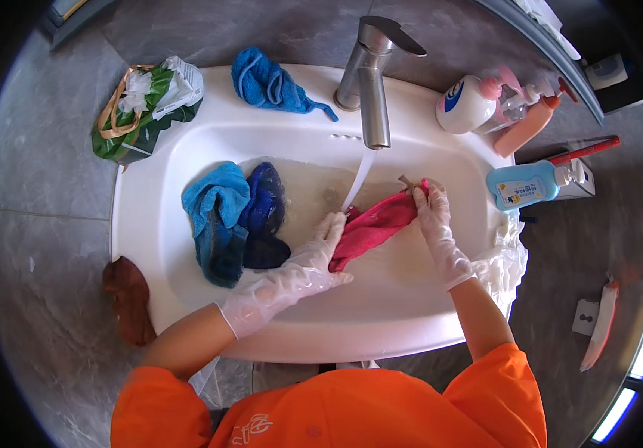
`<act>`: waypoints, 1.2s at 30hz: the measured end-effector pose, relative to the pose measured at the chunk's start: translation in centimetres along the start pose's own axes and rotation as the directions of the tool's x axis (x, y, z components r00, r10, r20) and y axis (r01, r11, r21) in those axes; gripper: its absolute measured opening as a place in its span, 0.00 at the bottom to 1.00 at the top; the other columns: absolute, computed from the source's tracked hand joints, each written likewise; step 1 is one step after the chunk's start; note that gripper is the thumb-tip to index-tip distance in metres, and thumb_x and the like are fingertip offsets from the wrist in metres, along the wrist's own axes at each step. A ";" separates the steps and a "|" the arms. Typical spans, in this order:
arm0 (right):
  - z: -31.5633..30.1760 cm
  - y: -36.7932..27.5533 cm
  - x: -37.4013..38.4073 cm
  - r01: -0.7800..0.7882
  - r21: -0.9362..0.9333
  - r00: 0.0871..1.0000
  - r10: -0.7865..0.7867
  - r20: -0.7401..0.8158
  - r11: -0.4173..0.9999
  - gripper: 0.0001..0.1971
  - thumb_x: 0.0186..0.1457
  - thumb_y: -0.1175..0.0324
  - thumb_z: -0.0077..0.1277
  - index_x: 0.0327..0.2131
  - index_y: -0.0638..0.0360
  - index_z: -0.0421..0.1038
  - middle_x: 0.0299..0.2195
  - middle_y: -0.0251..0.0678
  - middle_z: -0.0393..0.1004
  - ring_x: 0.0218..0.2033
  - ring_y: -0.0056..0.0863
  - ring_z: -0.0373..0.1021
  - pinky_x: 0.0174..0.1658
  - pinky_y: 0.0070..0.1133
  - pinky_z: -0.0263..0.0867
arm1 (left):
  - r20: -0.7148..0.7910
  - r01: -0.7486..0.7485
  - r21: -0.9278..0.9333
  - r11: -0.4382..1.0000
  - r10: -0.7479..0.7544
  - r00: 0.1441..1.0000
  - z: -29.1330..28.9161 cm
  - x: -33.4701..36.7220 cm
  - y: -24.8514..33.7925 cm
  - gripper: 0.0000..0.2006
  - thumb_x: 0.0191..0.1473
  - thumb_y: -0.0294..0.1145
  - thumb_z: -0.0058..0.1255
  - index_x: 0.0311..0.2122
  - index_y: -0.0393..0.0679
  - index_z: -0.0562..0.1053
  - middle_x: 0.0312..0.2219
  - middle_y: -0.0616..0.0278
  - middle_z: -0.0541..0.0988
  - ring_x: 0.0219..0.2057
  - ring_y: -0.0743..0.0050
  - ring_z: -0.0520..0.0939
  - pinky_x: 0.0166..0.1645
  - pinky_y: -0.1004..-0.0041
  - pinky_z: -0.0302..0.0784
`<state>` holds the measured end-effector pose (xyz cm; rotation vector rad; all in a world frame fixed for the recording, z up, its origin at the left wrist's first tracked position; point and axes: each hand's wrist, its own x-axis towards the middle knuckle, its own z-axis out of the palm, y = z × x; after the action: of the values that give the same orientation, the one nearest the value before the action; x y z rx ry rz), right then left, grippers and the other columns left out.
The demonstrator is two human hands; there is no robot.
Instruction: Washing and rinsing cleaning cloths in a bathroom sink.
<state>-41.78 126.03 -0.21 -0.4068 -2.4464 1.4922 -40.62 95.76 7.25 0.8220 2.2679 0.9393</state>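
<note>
Where a white sink [187, 149] sits against grey stone tiles, two gloved hands stretch one red cloth [373, 224] under the running tap [370, 75]: the left hand [314, 261] clasps its near end, the right hand [432, 216] pinches its far end. Left of the tap lie three blue cloths, one on the rim, two in the basin; right of it stand three bottles.

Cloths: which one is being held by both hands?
The pink cloth under the running tap, gripped at both ends; the blue cloths lie apart, untouched.
</note>
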 end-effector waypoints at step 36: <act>0.3 -8.5 -2.9 0.049 -0.720 0.851 0.348 0.393 0.692 0.31 0.47 0.49 0.52 0.50 0.61 0.61 0.42 0.48 0.71 0.45 0.43 0.67 0.49 0.31 0.61 | -0.016 -0.126 0.860 0.494 0.273 0.962 0.1 10.6 -7.2 0.07 0.40 0.30 0.49 0.30 0.51 0.73 0.30 0.68 0.76 0.34 0.68 0.75 0.33 0.67 0.69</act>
<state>-40.10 121.02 7.09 -0.3956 -3.4743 0.6434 -49.96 99.18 -0.90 1.4875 2.8021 -0.1823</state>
